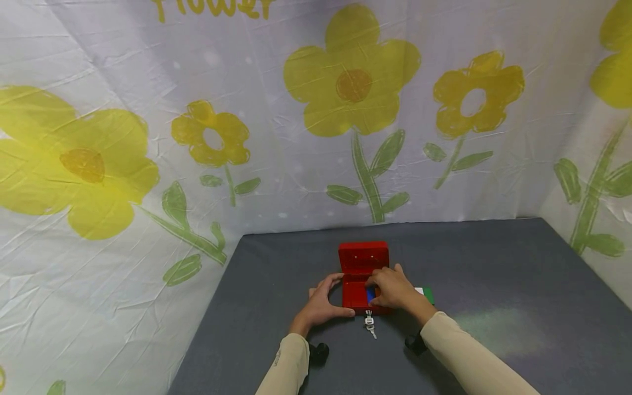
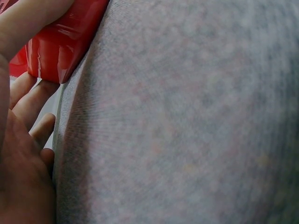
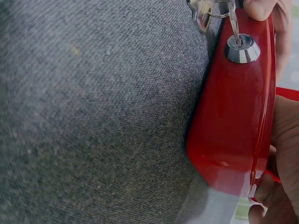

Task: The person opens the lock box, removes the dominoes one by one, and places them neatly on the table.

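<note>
Steadies the open red cash box [image 1: 353, 291] on the tabletop [image 1: 489, 269] with left hand [image 1: 322, 302] curled round its side, apparently pinches blue card [image 1: 370, 295] inside with right hand [image 1: 393, 289]; seems mid-positioning, next calling for careful pinch and still box

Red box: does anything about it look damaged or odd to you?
Nothing stands out. The box sits upright, lid raised, no visible dents, with a key in its front lock. The right hand hides part of the inside.
</note>
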A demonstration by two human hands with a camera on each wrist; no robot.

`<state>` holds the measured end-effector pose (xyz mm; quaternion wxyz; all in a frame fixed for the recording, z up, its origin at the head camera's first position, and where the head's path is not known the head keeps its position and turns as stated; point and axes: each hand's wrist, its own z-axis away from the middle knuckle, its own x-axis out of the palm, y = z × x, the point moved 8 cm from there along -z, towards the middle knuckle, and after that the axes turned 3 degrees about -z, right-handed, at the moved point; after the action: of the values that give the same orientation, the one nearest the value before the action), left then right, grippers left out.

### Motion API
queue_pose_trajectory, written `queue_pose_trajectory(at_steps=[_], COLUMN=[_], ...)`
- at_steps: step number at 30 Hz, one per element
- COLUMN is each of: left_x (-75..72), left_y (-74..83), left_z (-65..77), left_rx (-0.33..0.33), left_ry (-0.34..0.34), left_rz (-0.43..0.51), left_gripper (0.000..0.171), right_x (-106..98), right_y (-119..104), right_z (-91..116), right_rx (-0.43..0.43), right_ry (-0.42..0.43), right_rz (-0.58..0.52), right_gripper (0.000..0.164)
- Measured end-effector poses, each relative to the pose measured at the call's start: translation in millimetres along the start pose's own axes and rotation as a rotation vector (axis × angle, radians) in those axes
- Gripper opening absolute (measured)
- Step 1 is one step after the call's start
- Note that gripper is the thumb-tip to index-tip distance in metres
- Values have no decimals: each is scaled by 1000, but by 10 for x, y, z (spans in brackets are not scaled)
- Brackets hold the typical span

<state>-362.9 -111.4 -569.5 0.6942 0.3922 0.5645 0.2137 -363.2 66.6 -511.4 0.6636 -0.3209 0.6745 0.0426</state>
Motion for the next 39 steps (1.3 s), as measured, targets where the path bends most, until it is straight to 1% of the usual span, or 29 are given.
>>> queue_pose_trajectory(at_steps=[11, 17, 24, 28, 39], left_x=[14, 17, 2, 9, -7], left_y=[6, 0, 0, -15, 27], left_z=[-2, -1, 13, 13, 10], left_rx=[13, 10, -1, -1, -1], left_ry=[-3, -6, -2, 1, -6], left_rz=[-12, -9, -3, -5, 1], left_gripper=[93, 93, 94, 93, 93], right_x=[-23, -44, -92, -118, -163], right_y=[59, 68, 67, 64, 107], right_z=[21, 31, 74, 106, 186], right_rx=[15, 14, -20, -43, -62], right_ry=[14, 30, 78, 100, 129], right_rz=[-83, -104, -101, -119, -170], right_gripper=[41, 42, 41, 42, 45])
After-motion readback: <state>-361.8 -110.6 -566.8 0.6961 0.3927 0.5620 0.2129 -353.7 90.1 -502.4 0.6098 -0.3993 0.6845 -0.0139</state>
